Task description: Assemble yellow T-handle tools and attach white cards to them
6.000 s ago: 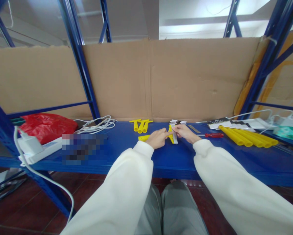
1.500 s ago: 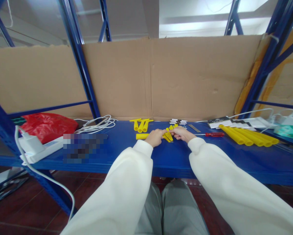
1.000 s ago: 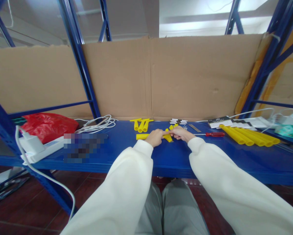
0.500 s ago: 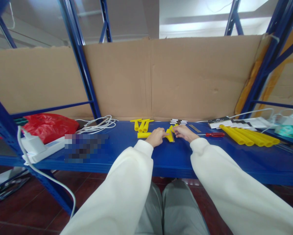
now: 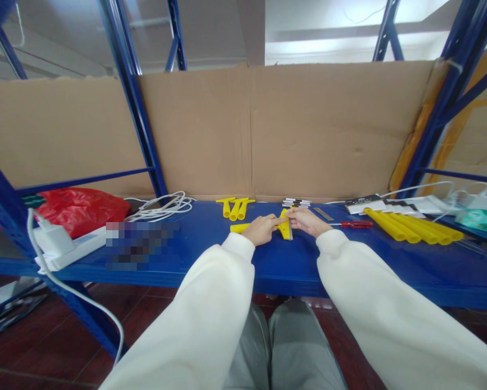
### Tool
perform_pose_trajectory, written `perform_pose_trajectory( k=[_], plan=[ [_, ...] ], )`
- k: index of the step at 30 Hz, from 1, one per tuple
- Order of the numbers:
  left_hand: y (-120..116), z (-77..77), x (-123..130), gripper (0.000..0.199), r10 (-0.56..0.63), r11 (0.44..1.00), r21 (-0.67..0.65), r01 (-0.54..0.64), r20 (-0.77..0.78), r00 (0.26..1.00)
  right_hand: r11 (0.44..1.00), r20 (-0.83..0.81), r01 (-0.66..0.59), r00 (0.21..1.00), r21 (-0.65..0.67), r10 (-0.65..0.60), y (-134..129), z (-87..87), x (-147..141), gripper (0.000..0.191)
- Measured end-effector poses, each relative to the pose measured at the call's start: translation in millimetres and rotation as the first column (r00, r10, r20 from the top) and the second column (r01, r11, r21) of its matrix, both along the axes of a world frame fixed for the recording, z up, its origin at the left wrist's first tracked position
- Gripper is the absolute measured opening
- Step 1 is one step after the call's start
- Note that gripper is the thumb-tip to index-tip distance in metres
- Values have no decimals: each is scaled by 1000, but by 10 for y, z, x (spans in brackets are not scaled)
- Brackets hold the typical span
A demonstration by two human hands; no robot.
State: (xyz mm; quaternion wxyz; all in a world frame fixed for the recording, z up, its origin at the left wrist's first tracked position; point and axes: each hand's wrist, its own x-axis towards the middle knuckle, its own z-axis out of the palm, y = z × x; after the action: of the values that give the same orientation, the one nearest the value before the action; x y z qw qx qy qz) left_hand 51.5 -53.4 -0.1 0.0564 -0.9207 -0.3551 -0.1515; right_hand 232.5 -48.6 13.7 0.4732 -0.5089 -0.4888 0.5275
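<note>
A yellow scraper [image 5: 284,229] lies sideways over the blue shelf, its handle to the left and its wide head to the right. My left hand [image 5: 261,229] is closed around the handle, whose end sticks out on the left. A thin metal blade [image 5: 291,235] shows along the right edge of the head. At that upper edge, the fingers of my right hand [image 5: 303,221] are bent and pressed against the head; the exact spot they pinch is hidden. Close by on the right lie a loose flat metal blade [image 5: 323,214] and a red-handled screwdriver [image 5: 356,224].
Several yellow handles [image 5: 414,227] lie in a row at the right. Yellow scrapers [image 5: 237,208] and small black-and-white packs [image 5: 296,202] sit at the back, before a cardboard wall [image 5: 308,130]. White cable [image 5: 164,206], a red bag [image 5: 83,208] and a power strip [image 5: 83,244] occupy the left.
The scraper has shifted slightly right, with less of its handle end showing past my left hand. My left fingertips have moved up the head, nearer my right fingers.
</note>
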Motion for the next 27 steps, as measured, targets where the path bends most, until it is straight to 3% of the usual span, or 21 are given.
perform_pose_trajectory(
  k=[10,21,27],
  plan=[
    [-25,-8,13,51,2,1000,-7,-2,6,1000,994,6,10,1000,108,-10,-95,14,-32,17],
    [30,-29,-8,50,-21,1000,16,21,-9,1000,985,56,-28,998,167,19,-35,-32,33,17],
    [-24,-2,13,48,22,1000,13,-21,-43,999,982,57,-61,997,177,51,14,-71,73,18]
  ],
)
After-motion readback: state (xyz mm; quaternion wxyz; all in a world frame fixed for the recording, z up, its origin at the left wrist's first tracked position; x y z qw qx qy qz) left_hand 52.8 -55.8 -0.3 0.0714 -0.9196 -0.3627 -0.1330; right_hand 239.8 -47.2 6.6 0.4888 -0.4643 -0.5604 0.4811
